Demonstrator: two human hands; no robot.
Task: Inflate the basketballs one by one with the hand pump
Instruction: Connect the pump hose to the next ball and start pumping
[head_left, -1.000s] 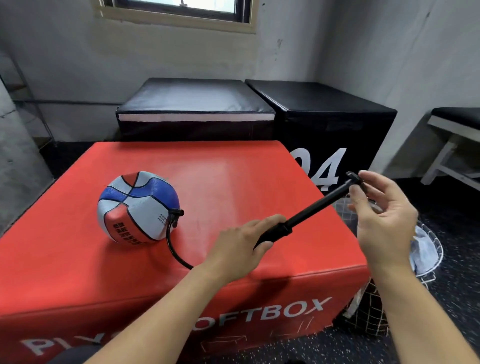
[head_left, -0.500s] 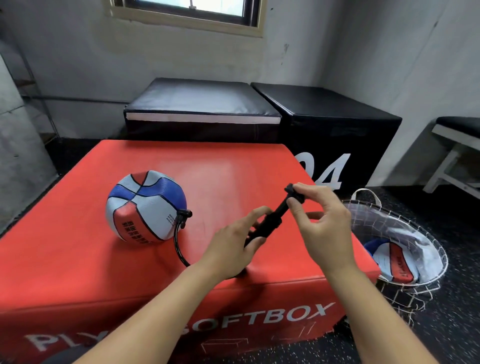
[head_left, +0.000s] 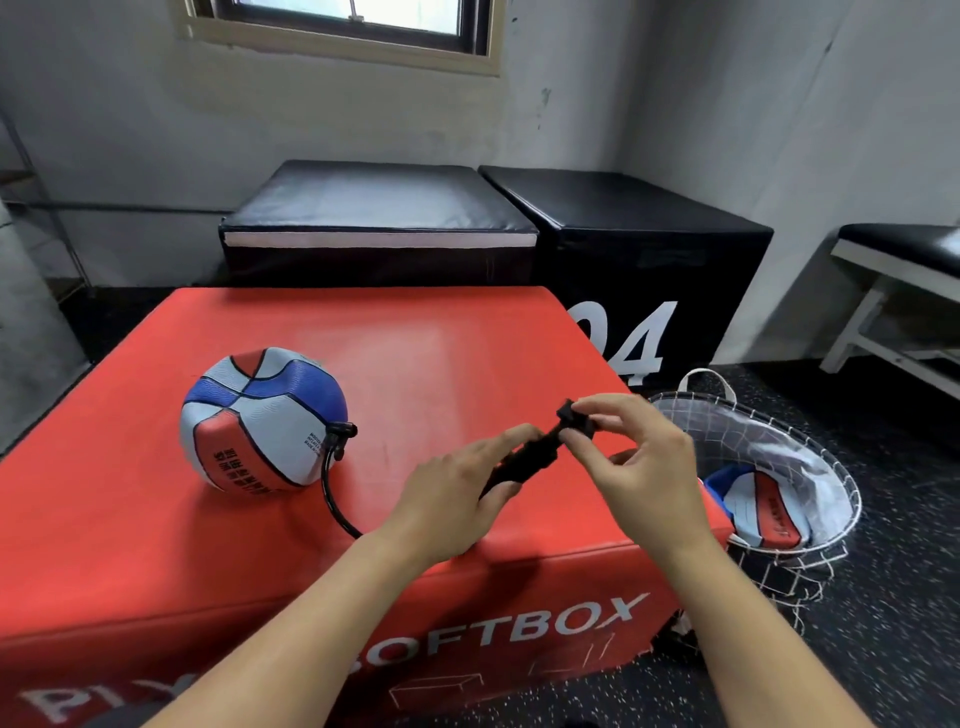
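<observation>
Beside red box (head_left: 467, 364), wire basket (head_left: 810, 441) holds basketball (head_left: 763, 512); both hands grip pump (head_left: 535, 454).

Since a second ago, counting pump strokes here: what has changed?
The right hand pushed the pump handle in toward the left hand, closing the extended pump. Both hands kept their hold. The basketball, with the hose attached, stayed put on the red soft box.
</observation>
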